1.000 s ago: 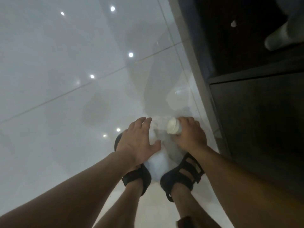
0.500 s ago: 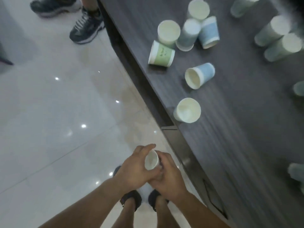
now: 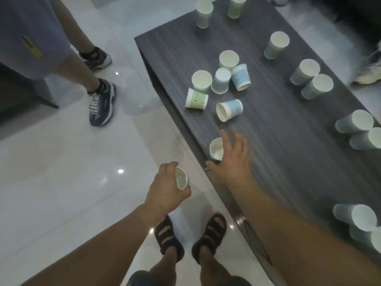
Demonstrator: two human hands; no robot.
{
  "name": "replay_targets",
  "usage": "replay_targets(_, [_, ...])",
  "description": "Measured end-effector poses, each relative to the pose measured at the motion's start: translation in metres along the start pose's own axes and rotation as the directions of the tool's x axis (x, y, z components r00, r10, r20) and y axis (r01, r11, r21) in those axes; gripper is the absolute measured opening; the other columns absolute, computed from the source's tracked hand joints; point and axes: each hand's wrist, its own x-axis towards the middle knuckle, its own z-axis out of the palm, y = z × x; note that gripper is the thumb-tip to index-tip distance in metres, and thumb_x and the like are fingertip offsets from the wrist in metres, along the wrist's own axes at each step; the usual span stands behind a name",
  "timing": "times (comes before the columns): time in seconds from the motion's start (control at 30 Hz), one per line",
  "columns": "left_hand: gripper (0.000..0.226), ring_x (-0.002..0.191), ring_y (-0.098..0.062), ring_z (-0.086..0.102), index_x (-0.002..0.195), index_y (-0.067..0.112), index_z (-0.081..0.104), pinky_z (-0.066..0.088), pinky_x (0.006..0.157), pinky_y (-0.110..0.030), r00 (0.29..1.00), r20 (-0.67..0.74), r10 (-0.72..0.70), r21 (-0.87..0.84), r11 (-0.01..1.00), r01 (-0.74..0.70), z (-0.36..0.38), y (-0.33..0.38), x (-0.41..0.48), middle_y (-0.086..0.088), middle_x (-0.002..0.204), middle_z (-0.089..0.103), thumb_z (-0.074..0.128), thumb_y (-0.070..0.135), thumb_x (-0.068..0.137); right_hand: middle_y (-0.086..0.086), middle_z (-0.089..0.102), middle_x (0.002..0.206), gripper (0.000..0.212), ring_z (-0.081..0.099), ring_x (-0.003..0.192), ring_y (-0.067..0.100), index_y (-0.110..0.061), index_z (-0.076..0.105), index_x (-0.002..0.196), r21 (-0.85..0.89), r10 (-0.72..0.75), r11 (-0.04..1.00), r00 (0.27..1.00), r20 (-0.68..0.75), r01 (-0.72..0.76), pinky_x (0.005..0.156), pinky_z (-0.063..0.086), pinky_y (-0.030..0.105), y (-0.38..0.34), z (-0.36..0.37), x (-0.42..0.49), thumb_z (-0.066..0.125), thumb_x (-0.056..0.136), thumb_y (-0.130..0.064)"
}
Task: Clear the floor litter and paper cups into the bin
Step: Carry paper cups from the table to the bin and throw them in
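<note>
My left hand (image 3: 165, 190) holds a white paper cup (image 3: 181, 178) over the floor, fingers curled round it, its mouth turned toward me. My right hand (image 3: 233, 159) reaches over the near edge of the dark wood table (image 3: 278, 141) with fingers spread, right beside a white cup (image 3: 215, 148) that stands at that edge. Its fingers hide part of this cup; I cannot tell whether they touch it. Beyond it a blue cup (image 3: 229, 110) and a green cup (image 3: 196, 99) lie tipped over. No bin is in view.
Several more cups stand or lie across the table, in a cluster (image 3: 222, 75) and along its right side (image 3: 311, 81). Another person's legs and sneakers (image 3: 102, 100) stand on the glossy white floor (image 3: 61, 182) at the left. My sandalled feet (image 3: 189, 236) are beside the table.
I have risen from the floor with the cup. It passed from both hands into the left hand alone, and my right hand has moved out over the table edge.
</note>
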Motion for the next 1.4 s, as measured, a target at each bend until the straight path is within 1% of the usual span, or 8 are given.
replay_targets(0.17, [0.082,0.115,-0.018,0.050,0.141,0.025,0.035,0.046,0.093,-0.030,1.000,0.000,0.003,0.030,1.000,-0.003,-0.010,0.007,-0.014,0.002,0.137,0.034,0.075,0.040,0.071,0.009,0.037,0.143,0.079,0.042,0.123,0.032,-0.026,0.030,0.148,-0.063,-0.073,0.995,0.985,0.156,0.084,0.093,0.044,0.043,0.007,0.007,0.008,0.071,0.081,-0.031])
replay_targets(0.33, [0.084,0.116,-0.018,0.048,0.143,0.025,0.033,0.044,0.090,-0.027,0.999,0.018,0.037,0.075,0.996,-0.038,-0.032,0.037,-0.036,0.002,0.139,0.033,0.074,0.041,0.071,0.012,0.046,0.117,0.067,0.051,0.100,0.035,-0.009,0.047,0.126,0.204,0.016,0.979,1.000,0.007,-0.017,0.073,0.041,0.035,0.018,-0.021,-0.039,0.076,0.066,-0.021])
replay_targets(0.43, [0.084,0.118,-0.018,0.047,0.143,0.025,0.031,0.045,0.094,-0.029,0.995,0.049,0.086,0.124,0.988,-0.091,-0.050,0.065,-0.055,0.001,0.140,0.033,0.074,0.041,0.073,0.012,0.048,0.117,0.068,0.055,0.101,0.037,-0.009,0.047,0.124,0.328,0.088,0.943,0.994,-0.064,-0.062,0.077,0.044,0.036,0.033,-0.050,-0.081,0.079,0.065,-0.019])
replay_targets(0.6, [0.084,0.120,-0.018,0.045,0.143,0.026,0.030,0.043,0.094,-0.028,0.958,0.154,0.241,0.190,0.944,-0.268,-0.074,0.107,-0.093,0.002,0.141,0.034,0.072,0.045,0.072,0.004,0.044,0.122,0.073,0.054,0.100,0.026,-0.027,0.037,0.135,0.248,0.191,0.953,0.980,-0.052,-0.172,0.074,0.040,0.031,0.044,-0.106,-0.160,0.076,0.072,-0.033])
replay_targets(0.77, [0.083,0.118,-0.017,0.045,0.138,0.027,0.035,0.043,0.093,-0.028,0.883,0.294,0.367,0.214,0.875,-0.435,-0.088,0.128,-0.124,0.003,0.137,0.037,0.074,0.044,0.067,-0.002,0.040,0.128,0.062,0.052,0.109,0.019,-0.026,0.044,0.136,0.309,0.389,0.881,0.920,-0.047,-0.357,0.085,0.046,0.030,0.024,-0.138,-0.238,0.068,0.081,-0.041])
replay_targets(0.9, [0.083,0.119,-0.024,0.047,0.139,0.022,0.037,0.045,0.098,-0.038,0.785,0.426,0.449,0.251,0.775,-0.580,-0.100,0.139,-0.145,-0.002,0.138,0.034,0.076,0.039,0.068,0.002,0.041,0.127,0.060,0.052,0.109,0.024,-0.021,0.044,0.135,0.383,0.553,0.792,0.825,-0.117,-0.476,0.088,0.046,0.034,-0.011,-0.148,-0.292,0.068,0.083,-0.041])
replay_targets(1.07, [0.077,0.119,-0.027,0.048,0.140,0.019,0.037,0.044,0.098,-0.037,0.640,0.556,0.530,0.258,0.623,-0.739,-0.101,0.159,-0.179,-0.005,0.136,0.035,0.074,0.034,0.074,0.000,0.035,0.137,0.070,0.047,0.121,0.023,-0.024,0.038,0.141,0.493,0.663,0.704,0.721,-0.200,-0.511,0.096,0.045,0.037,-0.051,-0.147,-0.358,0.069,0.081,-0.039])
replay_targets(1.4, [0.087,0.124,-0.026,0.043,0.147,0.020,0.029,0.040,0.102,-0.032,0.224,0.792,0.569,0.111,0.227,-0.968,-0.035,0.173,-0.322,-0.003,0.139,0.032,0.073,0.032,0.073,-0.004,0.036,0.134,0.067,0.045,0.122,0.019,-0.021,0.042,0.137,0.563,0.861,0.509,0.382,-0.336,-0.651,0.093,0.046,0.030,-0.092,-0.123,-0.539,0.067,0.078,-0.040])
